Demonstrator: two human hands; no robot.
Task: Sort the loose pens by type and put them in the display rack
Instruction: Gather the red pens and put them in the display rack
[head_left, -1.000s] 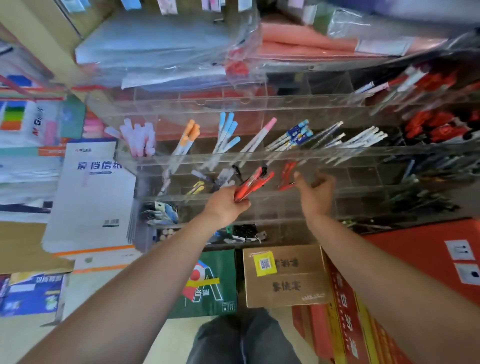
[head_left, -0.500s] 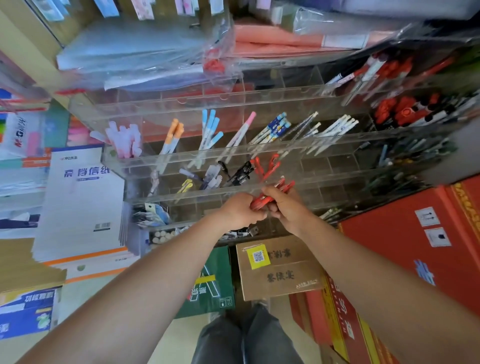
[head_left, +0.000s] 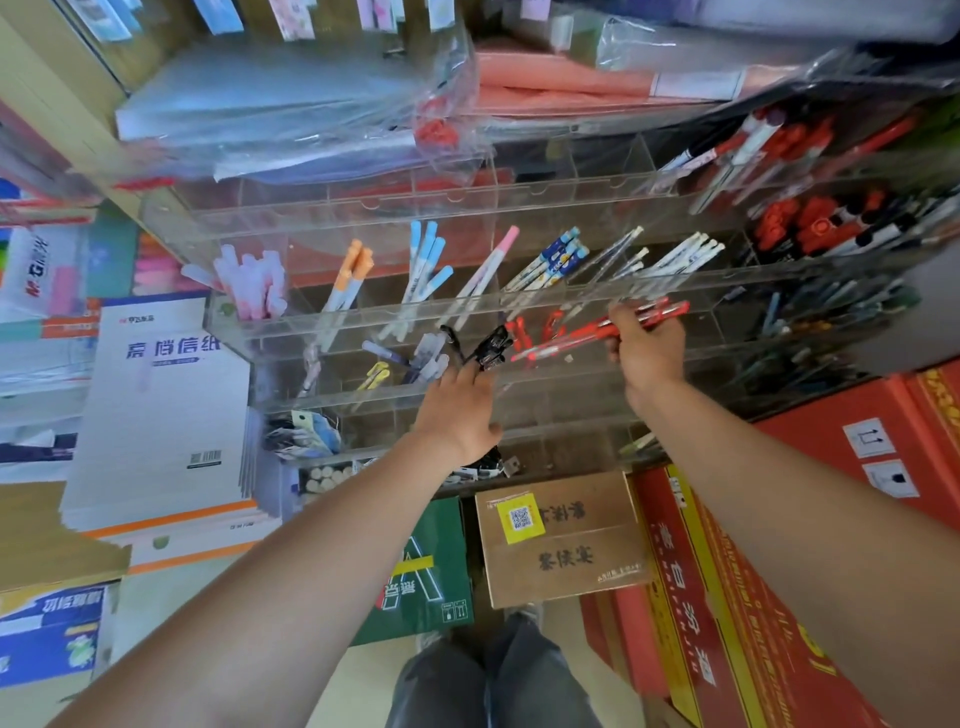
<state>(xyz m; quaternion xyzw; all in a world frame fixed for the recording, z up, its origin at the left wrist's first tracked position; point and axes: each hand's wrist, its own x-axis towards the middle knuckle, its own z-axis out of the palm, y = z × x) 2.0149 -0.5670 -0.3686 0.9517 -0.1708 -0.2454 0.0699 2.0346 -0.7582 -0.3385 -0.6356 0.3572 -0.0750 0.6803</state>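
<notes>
Holding a bunch of red pens (head_left: 571, 340) in the right hand (head_left: 647, 353), fingers curled tight round them. Long, thin pens, red, paler toward the left end, too blurry to count. Lying sideways across the front of the display rack (head_left: 311, 208), at its middle row, right of centre. Left ends poking toward a slot of the rack with other red pens (head_left: 522, 332) inside.

Reaching up with the left hand (head_left: 460, 410), fingers straight and loose, gripping nothing. Fingertips just under some black pens (head_left: 491, 345) in the same middle row, one slot left of the red slot. Cannot tell whether touching them.

Clear walls all over the rack, thin and hard to see, each row stepped back behind the one below. Front edge of the middle row right at both hands. Open air in front of the rack, between the two hands and under both arms.

One row higher in the rack: orange-topped pens (head_left: 356, 265), blue-topped pens (head_left: 428, 254) and one pink-topped pen (head_left: 498, 249), all leaning. Plastic-wrapped sheets (head_left: 291, 104) hanging over the top edge of the rack. A brown box (head_left: 561, 551) just below the rack, red boxes (head_left: 831, 467) below it to the right, a stack of white paper packs (head_left: 156, 415) close by its left side.
</notes>
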